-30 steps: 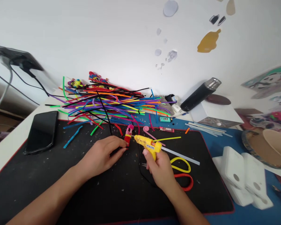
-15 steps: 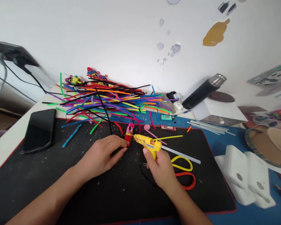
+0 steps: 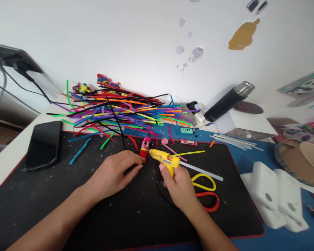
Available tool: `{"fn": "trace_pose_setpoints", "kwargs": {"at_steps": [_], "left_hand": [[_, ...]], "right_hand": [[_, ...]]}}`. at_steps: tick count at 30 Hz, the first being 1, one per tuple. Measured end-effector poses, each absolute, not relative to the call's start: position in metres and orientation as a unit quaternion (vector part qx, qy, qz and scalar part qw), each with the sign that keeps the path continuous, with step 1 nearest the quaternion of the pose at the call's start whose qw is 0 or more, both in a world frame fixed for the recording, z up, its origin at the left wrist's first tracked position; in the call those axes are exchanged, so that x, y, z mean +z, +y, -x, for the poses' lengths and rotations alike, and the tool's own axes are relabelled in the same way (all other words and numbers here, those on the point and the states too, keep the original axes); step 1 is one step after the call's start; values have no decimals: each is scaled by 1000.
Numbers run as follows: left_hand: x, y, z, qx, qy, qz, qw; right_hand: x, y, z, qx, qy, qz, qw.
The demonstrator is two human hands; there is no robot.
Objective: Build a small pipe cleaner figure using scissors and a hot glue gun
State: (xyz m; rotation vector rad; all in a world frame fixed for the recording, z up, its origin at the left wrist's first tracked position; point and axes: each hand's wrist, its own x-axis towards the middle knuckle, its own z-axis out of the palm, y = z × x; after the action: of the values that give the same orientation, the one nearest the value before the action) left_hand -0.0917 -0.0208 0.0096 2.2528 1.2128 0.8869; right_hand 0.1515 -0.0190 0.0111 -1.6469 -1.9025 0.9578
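Note:
Near the middle of the black mat [image 3: 115,219], my left hand [image 3: 117,170] pinches the lower end of a small red and pink figure [image 3: 144,153] with a yellow band. My right hand [image 3: 179,186] is wrapped round the handle of a yellow glue gun [image 3: 161,157], and a clear glue stick [image 3: 201,169] juts from its back. The gun's nozzle points left, at or very near the figure's yellow band; whether they touch I cannot tell. Scissors with yellow and red handles [image 3: 215,202] lie beside my right hand, partly hidden by it.
Colourful pipe cleaners [image 3: 125,111] are heaped at the back. A phone [image 3: 43,144] lies at the left. At the right are a black flask [image 3: 227,101], glue sticks [image 3: 232,141], white boxes [image 3: 267,184] and a round basket [image 3: 282,160]. Two lighters [image 3: 186,130] lie behind the mat's middle.
The view has shifted very slightly. Both hands, the figure and the glue gun hold nearly the same positions.

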Motion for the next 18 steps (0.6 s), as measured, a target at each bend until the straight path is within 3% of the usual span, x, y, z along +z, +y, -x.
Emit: {"fn": "trace_pose_setpoints", "kwargs": {"at_steps": [18], "left_hand": [[9,-21,92,320,436,-811,220]], "right_hand": [[9,-19,-151,341,-689,601,220]]}}
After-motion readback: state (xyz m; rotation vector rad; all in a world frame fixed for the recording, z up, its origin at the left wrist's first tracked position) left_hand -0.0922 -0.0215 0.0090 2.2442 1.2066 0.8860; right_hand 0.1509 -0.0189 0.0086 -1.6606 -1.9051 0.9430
